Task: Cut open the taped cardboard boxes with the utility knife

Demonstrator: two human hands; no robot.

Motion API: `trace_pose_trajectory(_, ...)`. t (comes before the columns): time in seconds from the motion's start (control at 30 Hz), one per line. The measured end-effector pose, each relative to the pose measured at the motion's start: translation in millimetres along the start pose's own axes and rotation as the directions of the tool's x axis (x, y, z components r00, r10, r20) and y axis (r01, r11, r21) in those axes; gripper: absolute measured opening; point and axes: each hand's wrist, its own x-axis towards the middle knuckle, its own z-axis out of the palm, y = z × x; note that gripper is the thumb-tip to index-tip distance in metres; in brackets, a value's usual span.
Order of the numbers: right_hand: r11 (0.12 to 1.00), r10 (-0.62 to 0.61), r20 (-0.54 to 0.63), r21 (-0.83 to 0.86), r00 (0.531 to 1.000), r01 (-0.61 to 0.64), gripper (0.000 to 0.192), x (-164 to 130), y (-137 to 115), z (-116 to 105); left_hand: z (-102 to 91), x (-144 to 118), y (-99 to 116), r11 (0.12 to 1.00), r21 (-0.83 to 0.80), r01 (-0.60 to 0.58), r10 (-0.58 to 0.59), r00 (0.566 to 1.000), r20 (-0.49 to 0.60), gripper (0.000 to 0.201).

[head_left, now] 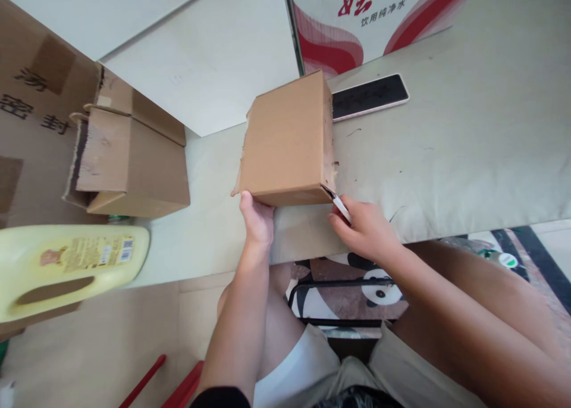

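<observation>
A small brown cardboard box stands at the near edge of a grey-covered table. My left hand grips the box's lower left corner from below. My right hand pinches a thin flat white piece, like a card or blade, whose tip sits in the box's lower right corner seam.
A black phone lies on the table behind the box. A red-and-white printed carton stands at the back. On the floor to the left are open cardboard boxes and a yellow jug. A panda-pattern stool sits beneath me.
</observation>
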Motion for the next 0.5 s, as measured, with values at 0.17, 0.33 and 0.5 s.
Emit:
trace_pose_trajectory(0.17,1.000,-0.005,-0.001,-0.005,1.000,0.005,0.017,0.1,0.1,0.5,0.7,-0.3,0.6,1.000,0.000,0.004,-0.004,1.000,0.001,0.079)
trace_pose_trajectory(0.33,1.000,-0.013,-0.011,-0.004,1.000,0.013,0.017,0.4,0.5,1.1,1.0,0.3,0.7,1.000,0.001,0.007,-0.007,1.000,-0.008,0.080)
trace_pose_trajectory(0.5,1.000,-0.019,-0.015,-0.002,1.000,0.019,0.018,0.5,1.1,0.8,0.7,0.5,0.9,1.000,0.010,0.004,-0.004,1.000,-0.002,0.079)
